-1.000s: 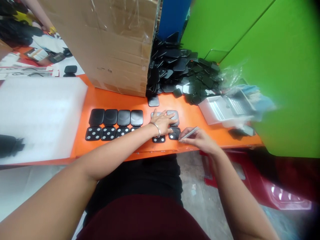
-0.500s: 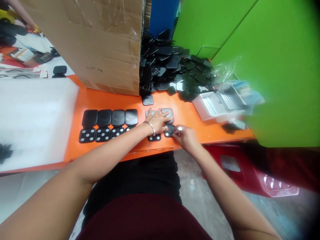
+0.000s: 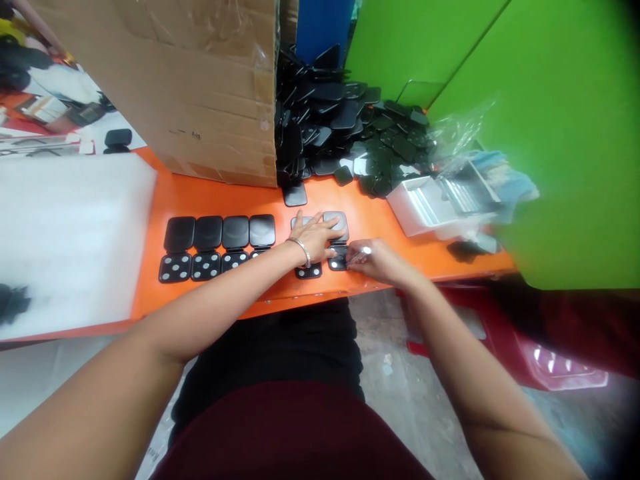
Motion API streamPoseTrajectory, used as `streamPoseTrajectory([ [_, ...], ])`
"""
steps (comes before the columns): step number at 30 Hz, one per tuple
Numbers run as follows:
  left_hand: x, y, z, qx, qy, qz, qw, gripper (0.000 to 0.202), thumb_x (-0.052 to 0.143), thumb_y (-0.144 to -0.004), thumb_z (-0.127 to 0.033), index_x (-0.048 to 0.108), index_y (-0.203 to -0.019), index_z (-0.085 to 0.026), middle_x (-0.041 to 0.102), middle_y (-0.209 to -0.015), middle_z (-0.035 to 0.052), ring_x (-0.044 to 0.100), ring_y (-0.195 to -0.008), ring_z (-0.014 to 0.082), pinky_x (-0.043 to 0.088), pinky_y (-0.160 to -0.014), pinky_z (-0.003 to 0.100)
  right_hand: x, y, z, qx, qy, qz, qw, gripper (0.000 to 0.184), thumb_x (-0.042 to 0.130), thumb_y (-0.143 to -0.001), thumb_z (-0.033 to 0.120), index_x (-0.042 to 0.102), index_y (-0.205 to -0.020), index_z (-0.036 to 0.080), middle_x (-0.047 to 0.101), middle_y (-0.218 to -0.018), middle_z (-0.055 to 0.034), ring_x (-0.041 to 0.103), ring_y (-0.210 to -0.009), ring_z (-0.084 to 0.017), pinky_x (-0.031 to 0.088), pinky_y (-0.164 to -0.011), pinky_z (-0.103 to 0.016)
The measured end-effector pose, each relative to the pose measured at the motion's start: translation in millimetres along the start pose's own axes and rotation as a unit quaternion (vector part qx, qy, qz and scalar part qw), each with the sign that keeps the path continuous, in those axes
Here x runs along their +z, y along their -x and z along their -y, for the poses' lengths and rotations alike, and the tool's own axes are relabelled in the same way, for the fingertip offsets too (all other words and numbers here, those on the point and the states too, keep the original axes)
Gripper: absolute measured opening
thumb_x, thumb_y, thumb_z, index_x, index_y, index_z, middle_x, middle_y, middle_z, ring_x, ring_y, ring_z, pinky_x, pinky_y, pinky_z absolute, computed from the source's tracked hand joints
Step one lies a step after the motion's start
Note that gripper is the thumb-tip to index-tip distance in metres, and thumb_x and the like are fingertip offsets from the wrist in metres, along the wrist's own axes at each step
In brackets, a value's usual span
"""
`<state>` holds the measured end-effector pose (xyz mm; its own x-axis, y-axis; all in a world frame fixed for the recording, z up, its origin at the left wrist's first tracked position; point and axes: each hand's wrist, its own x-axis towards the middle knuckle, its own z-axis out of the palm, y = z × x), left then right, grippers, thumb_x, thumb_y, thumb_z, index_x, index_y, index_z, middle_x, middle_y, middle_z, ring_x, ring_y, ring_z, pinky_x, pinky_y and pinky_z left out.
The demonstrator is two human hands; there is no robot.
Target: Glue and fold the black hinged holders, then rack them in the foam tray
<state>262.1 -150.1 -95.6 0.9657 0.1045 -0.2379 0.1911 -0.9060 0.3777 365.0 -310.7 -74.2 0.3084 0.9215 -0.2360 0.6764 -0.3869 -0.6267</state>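
My left hand (image 3: 316, 235) lies flat with fingers spread over two opened black cases, its fingertips on the lid of the rightmost case (image 3: 336, 222). My right hand (image 3: 381, 261) is pinched around a thin silver tool (image 3: 361, 254), its tip at that case's lower half (image 3: 339, 259). A row of several opened black cases (image 3: 220, 233) with white dots in their lower halves (image 3: 206, 265) lies to the left on the orange table (image 3: 380, 230).
A big cardboard box (image 3: 200, 87) stands behind the row. A heap of black cases (image 3: 350, 127) lies at the back. A white tray (image 3: 425, 207) and plastic bags sit at the right. White foam sheet (image 3: 70, 233) covers the left. A red stool (image 3: 525, 360) stands below.
My right hand has moved in from the right with the silver tool and now works at the rightmost case. My left hand has stayed on the cases.
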Motion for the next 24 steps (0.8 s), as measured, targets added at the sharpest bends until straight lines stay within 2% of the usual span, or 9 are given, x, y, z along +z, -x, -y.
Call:
streamPoseTrajectory([
  [4,2.0,-1.5,0.5,-0.008,-0.002,-0.003,1.0,0.052,0.063,-0.078,-0.046,0.048,-0.128,-0.047,0.028,-0.152,-0.0091,0.014,-0.143,0.0319,0.003,-0.106,0.072,-16.9,-10.0,-2.8,0.0,-0.043,0.113,0.993,0.007,0.067,-0.065,0.018,0.065,-0.072,0.018,0.067,-0.069,0.0002,0.062,-0.065,-0.017,0.047,-0.061,-0.026],
  [9,2.1,-0.6,1.1,-0.003,0.002,-0.002,1.0,0.052,0.062,-0.079,-0.046,0.047,-0.129,-0.046,0.027,-0.153,-0.0086,0.013,-0.143,0.0332,0.001,-0.107,0.071,-19.9,10.0,-10.0,0.071,-0.162,0.134,0.975,0.021,0.074,-0.065,0.031,0.068,-0.077,0.015,0.071,-0.077,-0.005,0.066,-0.073,-0.02,0.052,-0.067,-0.029],
  [11,1.3,0.1,1.3,0.0,0.005,0.0,1.0,0.053,0.061,-0.079,-0.047,0.046,-0.13,-0.045,0.026,-0.153,-0.0078,0.013,-0.143,0.0335,0.001,-0.107,0.071,-15.0,21.3,-11.0,0.091,-0.216,0.099,0.967,0.028,0.075,-0.065,0.037,0.068,-0.08,0.015,0.071,-0.081,-0.0066,0.067,-0.076,-0.021,0.052,-0.07,-0.031],
  [14,-0.1,1.1,1.5,0.003,0.004,0.004,1.0,0.051,0.058,-0.08,-0.047,0.047,-0.13,-0.043,0.026,-0.154,-0.0067,0.013,-0.143,0.0342,0.003,-0.106,0.072,-2.5,28.4,-8.5,0.1,-0.272,-0.018,0.957,0.031,0.072,-0.071,0.04,0.067,-0.088,0.015,0.071,-0.086,-0.0077,0.067,-0.082,-0.022,0.053,-0.075,-0.033],
  [16,-0.6,1.4,1.4,0.005,0.003,0.004,1.0,0.05,0.057,-0.081,-0.047,0.047,-0.13,-0.043,0.025,-0.154,-0.007,0.011,-0.143,0.034,0.004,-0.106,0.072,6.8,24.6,-7.0,0.097,-0.273,-0.075,0.954,0.029,0.071,-0.071,0.039,0.066,-0.087,0.016,0.071,-0.084,-0.0073,0.066,-0.081,-0.022,0.053,-0.075,-0.034],
  [20,0.1,1.0,1.4,0.005,0.01,0.009,1.0,0.053,0.058,-0.081,-0.046,0.044,-0.132,-0.043,0.023,-0.155,-0.0066,0.009,-0.144,0.0329,0.003,-0.106,0.071,19.2,10.0,-9.8,0.061,-0.23,-0.098,0.966,0.023,0.069,-0.071,0.037,0.065,-0.078,0.015,0.067,-0.074,-0.0043,0.063,-0.071,-0.02,0.052,-0.069,-0.033],
  [24,1.9,0.7,2.0,0.007,0.018,0.004,1.0,0.053,0.059,-0.081,-0.046,0.045,-0.132,-0.044,0.024,-0.154,-0.0065,0.01,-0.143,0.0336,0.003,-0.106,0.072,22.2,7.3,-13.9,0.03,-0.179,-0.103,0.978,0.02,0.064,-0.074,0.036,0.063,-0.078,0.016,0.066,-0.074,-0.0037,0.061,-0.069,-0.019,0.05,-0.067,-0.032],
])
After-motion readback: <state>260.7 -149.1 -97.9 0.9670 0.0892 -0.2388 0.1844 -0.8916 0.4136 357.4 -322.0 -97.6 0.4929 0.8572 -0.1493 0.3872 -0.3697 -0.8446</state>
